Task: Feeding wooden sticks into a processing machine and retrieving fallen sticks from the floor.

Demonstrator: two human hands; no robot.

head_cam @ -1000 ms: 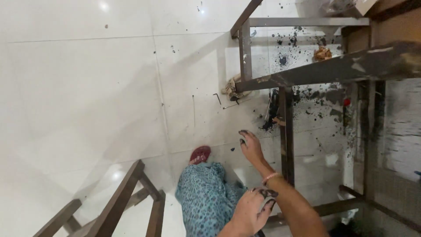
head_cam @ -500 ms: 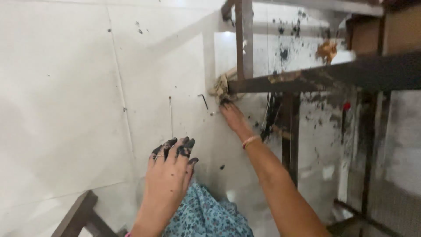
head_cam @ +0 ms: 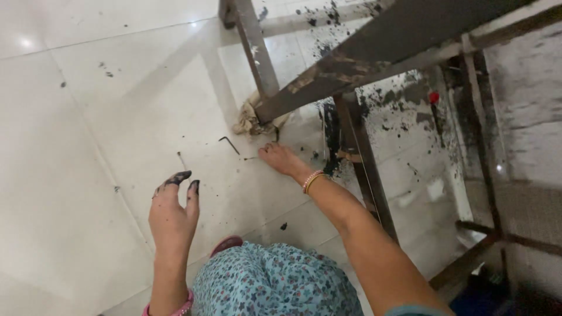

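Right hand [head_cam: 281, 159] reaches flat to the white tiled floor [head_cam: 88, 117], fingers spread loosely and low, holding nothing that shows; fingertips sit just at the small dark L-shaped hex key [head_cam: 229, 144] side, key at about 10 o'clock from the hand, near but apart. Left hand [head_cam: 172, 213] hovers raised over the floor, open and relaxed, empty, fingertips black with grease or ink.

Hex key lies flat on the tile, at 7 o'clock of the crumpled rag [head_cam: 252, 120] that sits touching the foot of the rusty metal frame leg [head_cam: 257, 52]. A thin straight pin or nail [head_cam: 182, 161] lies at 8 o'clock from the key, well clear of it.

Handling judgement: key looks like thin steel, so stiff, light, not fragile; flat on glossy tile it is likely hard to pinch and may skate, more so with greasy fingers. Best hold is probably the long arm near the bend, thumb and forefinger, or tip up the short leg first. Rag soft and limp, grab anywhere.

Counts: one hex key, one pin, one rag, two hands, two bangles [head_cam: 312, 180] on the right wrist, one foot in a reddish sandal [head_cam: 227, 244] below. Black specks scattered over the tile under the frame, too many to count.
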